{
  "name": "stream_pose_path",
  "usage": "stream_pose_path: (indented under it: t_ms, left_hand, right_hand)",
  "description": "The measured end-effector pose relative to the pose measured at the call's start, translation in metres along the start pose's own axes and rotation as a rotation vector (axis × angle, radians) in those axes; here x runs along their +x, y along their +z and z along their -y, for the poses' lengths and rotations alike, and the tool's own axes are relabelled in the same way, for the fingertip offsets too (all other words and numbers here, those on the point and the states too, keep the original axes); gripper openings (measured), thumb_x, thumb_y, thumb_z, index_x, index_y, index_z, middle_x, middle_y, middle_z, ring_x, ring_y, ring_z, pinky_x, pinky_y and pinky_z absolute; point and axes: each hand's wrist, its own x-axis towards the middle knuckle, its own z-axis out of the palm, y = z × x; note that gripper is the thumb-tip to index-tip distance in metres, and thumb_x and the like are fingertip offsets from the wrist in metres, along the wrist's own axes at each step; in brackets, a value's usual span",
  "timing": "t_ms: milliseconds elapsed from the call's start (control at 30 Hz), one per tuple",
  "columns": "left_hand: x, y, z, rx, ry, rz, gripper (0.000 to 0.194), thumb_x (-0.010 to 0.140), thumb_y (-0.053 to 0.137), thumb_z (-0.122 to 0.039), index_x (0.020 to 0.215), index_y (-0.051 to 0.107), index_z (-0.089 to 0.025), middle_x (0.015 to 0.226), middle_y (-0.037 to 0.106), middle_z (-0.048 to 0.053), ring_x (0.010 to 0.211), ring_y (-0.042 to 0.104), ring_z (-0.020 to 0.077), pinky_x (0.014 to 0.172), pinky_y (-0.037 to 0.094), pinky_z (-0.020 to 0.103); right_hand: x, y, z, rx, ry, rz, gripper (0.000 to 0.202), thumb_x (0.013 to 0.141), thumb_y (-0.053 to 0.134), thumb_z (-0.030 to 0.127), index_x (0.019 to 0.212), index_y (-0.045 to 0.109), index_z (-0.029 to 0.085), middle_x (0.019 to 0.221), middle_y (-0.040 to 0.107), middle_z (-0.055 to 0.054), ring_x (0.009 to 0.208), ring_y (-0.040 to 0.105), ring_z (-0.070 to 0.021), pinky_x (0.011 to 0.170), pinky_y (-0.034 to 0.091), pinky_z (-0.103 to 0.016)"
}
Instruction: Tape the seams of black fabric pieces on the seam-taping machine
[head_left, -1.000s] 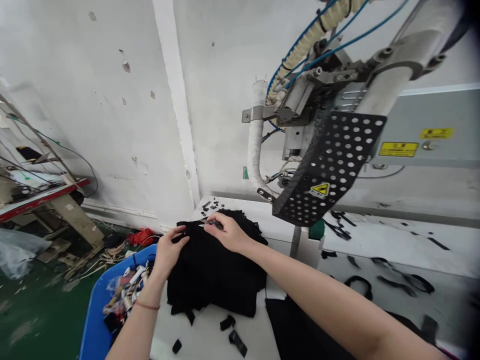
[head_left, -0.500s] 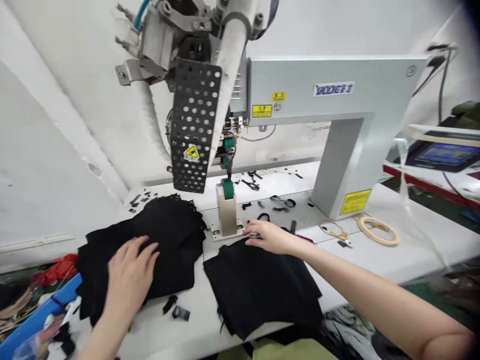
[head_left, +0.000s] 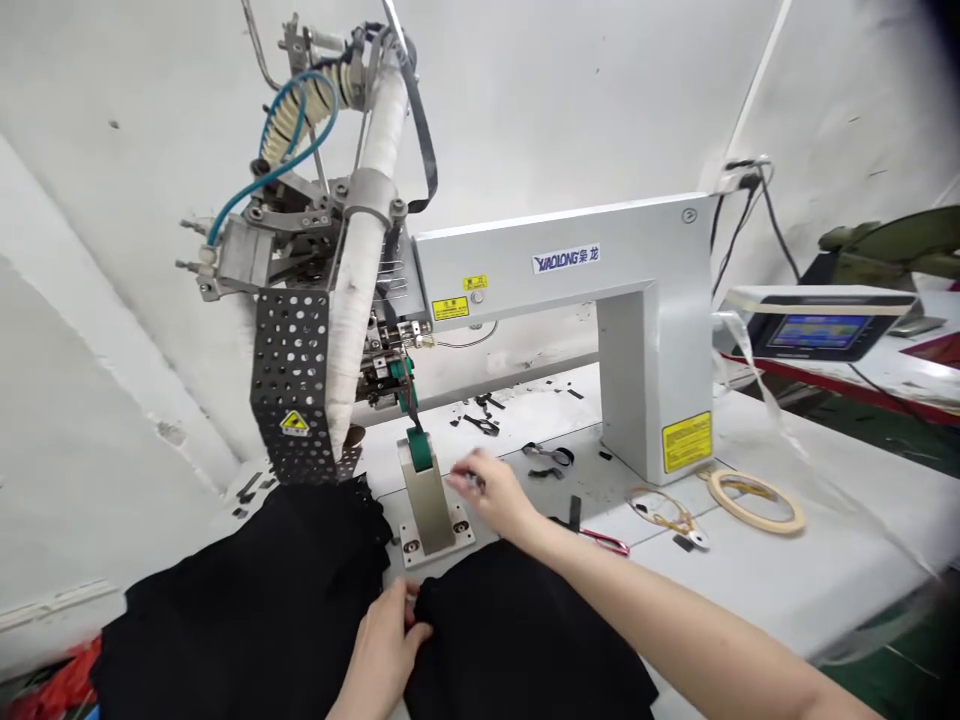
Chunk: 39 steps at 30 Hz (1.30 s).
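My left hand [head_left: 386,640] pinches the upper left corner of a black fabric piece on the right-hand stack [head_left: 517,640]. My right hand [head_left: 487,490] is raised just right of the machine's post [head_left: 429,500] with its green roller [head_left: 419,449]; its fingers are bent together, and whatever they hold is too small to name. To the left lies a larger pile of black fabric [head_left: 262,600]. Above the post hangs the machine head with a perforated black guard [head_left: 292,370].
Red-handled scissors [head_left: 606,543], a tape roll [head_left: 756,502] and black scraps [head_left: 481,426] lie on the white table [head_left: 847,520]. The grey machine arm [head_left: 525,270] spans behind; a control screen [head_left: 817,330] stands at the right.
My left hand has moved right, from the left pile to the right stack's corner. My right hand has lifted off the fabric towards the roller. The view has tilted up.
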Motion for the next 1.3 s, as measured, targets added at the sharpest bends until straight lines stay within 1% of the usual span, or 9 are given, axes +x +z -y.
stream_pose_path:
  t_ms: [100,233,367,467,600,767,967,1133,1300]
  left_hand:
    - [0.003,-0.003,-0.009,0.05,-0.044,0.014,0.024,0.071,0.049,-0.013,0.093,0.055,-0.02,0.077,0.057,0.001,0.075,0.057,0.0182,0.069,0.036,0.029]
    - [0.003,-0.007,-0.015,0.13,-0.035,-0.015,0.021,0.073,0.046,-0.009,0.087,0.056,-0.021,0.08,0.058,0.002,0.077,0.058,0.0174,0.07,0.036,0.027]
    - [0.002,-0.018,-0.019,0.12,0.031,-0.02,0.012,0.077,0.043,-0.013,0.075,0.051,-0.021,0.08,0.055,0.003,0.073,0.055,0.0166,0.067,0.038,0.026]
    - [0.007,-0.032,-0.031,-0.032,0.105,0.004,0.008,0.082,0.043,-0.021,0.078,0.05,-0.022,0.078,0.057,0.001,0.073,0.055,0.0161,0.07,0.04,0.025]
    - [0.023,-0.055,-0.052,-0.242,0.262,-0.002,0.019,0.088,0.041,-0.031,0.084,0.056,-0.021,0.082,0.062,0.002,0.08,0.056,0.0162,0.076,0.041,0.025]
    - [0.05,-0.076,-0.066,-0.345,0.439,-0.098,0.018,0.087,0.05,-0.032,0.086,0.065,-0.022,0.081,0.062,0.001,0.078,0.057,0.0147,0.074,0.041,0.024]
    - [0.075,-0.087,-0.069,-0.392,0.516,-0.201,0.019,0.085,0.055,-0.033,0.088,0.071,-0.024,0.083,0.067,0.002,0.08,0.061,0.0164,0.075,0.043,0.026]
    - [0.086,-0.095,-0.065,-0.446,0.266,-0.355,0.017,0.073,0.068,-0.034,0.085,0.073,-0.023,0.09,0.073,0.003,0.09,0.063,0.0208,0.084,0.044,0.028]
    - [0.098,-0.096,-0.07,-0.907,0.032,-0.326,0.023,0.061,0.078,-0.037,0.068,0.068,-0.017,0.064,0.067,0.001,0.062,0.06,0.0151,0.06,0.046,0.025]
  right_hand:
    - [0.063,-0.009,0.007,0.0,-0.132,-0.194,0.028,0.08,0.064,0.044,0.086,0.061,0.017,0.083,0.06,-0.005,0.076,0.057,-0.0164,0.07,0.043,-0.026]
    - [0.12,-0.006,-0.004,-0.145,-0.293,-0.133,0.029,0.077,0.067,0.045,0.077,0.061,0.017,0.081,0.062,-0.005,0.07,0.057,-0.0149,0.063,0.04,-0.024]
    - [0.142,0.003,-0.02,-0.27,-0.435,-0.053,0.024,0.078,0.065,0.039,0.069,0.061,0.017,0.075,0.063,-0.005,0.071,0.058,-0.0159,0.063,0.039,-0.025]
    - [0.139,0.01,-0.02,-0.275,-0.347,-0.042,0.018,0.08,0.062,0.03,0.067,0.063,0.017,0.074,0.063,-0.006,0.072,0.058,-0.016,0.063,0.038,-0.025]
    - [0.101,0.004,-0.01,-0.169,-0.186,-0.07,0.026,0.088,0.051,0.031,0.072,0.063,0.015,0.077,0.063,-0.007,0.069,0.056,-0.015,0.063,0.038,-0.025]
    - [0.045,-0.029,-0.012,0.436,-0.006,0.535,0.035,0.088,0.05,0.044,0.108,0.058,0.017,0.086,0.064,-0.003,0.075,0.056,-0.0129,0.069,0.041,-0.024]
    - [0.034,-0.045,-0.019,0.472,0.167,0.762,0.033,0.082,0.059,0.046,0.094,0.065,0.015,0.075,0.056,0.001,0.069,0.048,-0.0108,0.065,0.038,-0.023]
    - [0.04,-0.051,-0.003,0.511,0.32,0.664,0.03,0.078,0.064,0.044,0.091,0.063,0.017,0.075,0.055,0.002,0.067,0.046,-0.0099,0.062,0.036,-0.021]
    - [0.057,-0.049,0.004,0.651,0.586,0.348,0.029,0.069,0.07,0.041,0.07,0.055,0.016,0.059,0.051,0.004,0.055,0.045,-0.0095,0.054,0.034,-0.022]
